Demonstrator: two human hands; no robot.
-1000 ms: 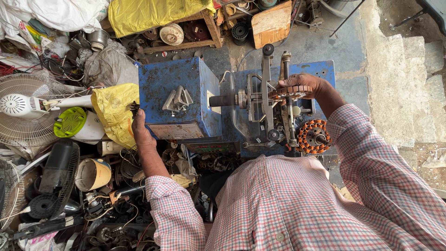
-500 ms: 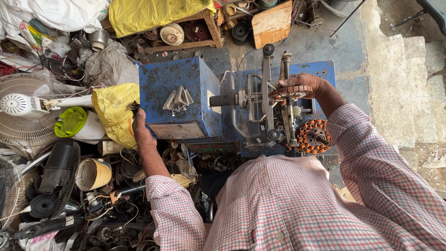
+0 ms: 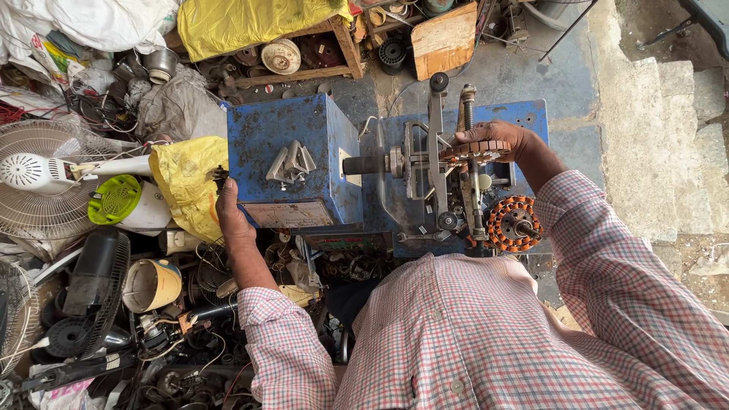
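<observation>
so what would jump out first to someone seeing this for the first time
Probably the blue metal box in the middle, with the left hand at its left edge. To its right, the right hand grips a toothed wheel on the winding rig, above a copper-wound stator. A yellow bag and a white fan lie on the left.

**Blue box and round core**

A dented blue metal box sits at centre, slightly tilted. At its 3 o'clock, mounted on the blue machine frame, a round slotted core lies under the right hand.
</observation>
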